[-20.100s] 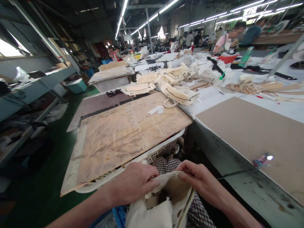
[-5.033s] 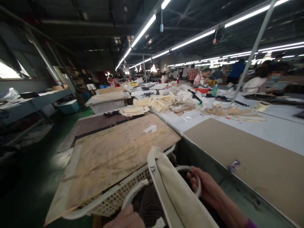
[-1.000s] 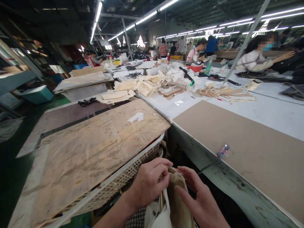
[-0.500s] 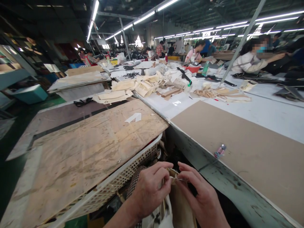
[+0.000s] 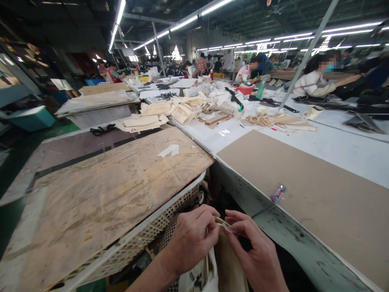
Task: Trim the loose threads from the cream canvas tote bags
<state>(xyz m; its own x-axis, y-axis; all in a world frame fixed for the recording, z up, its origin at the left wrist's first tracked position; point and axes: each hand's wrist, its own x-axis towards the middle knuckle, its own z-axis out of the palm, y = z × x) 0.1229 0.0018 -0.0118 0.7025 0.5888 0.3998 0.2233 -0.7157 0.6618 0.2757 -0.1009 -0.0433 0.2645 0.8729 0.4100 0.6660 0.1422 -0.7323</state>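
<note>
A cream fabric piece point(image 5: 229, 265) hangs at the bottom of the head view, over my lap. Its upper edge runs between my two hands. My left hand point(image 5: 193, 237) is closed, pinching that edge between thumb and curled fingers. From the other side, my right hand point(image 5: 257, 245) grips the same edge, fingertips pressed together with the thumb below. Only a narrow strip of the edge shows between them. Folded white and cream layers lie below my left hand, partly hidden by it.
A cream plastic basket point(image 5: 158, 229) stands under the worn wooden board point(image 5: 121, 182) at left. On the brown sheet point(image 5: 304, 178) at right lies a small pink tool point(image 5: 278, 194). Cream fabric pieces point(image 5: 185, 109) are piled farther back. A co-worker point(image 5: 316, 79) sits at far right.
Both hands stay on the fabric edge, with the right fingers shifted slightly along it. The view has turned a little, so the surroundings sit slightly farther left.
</note>
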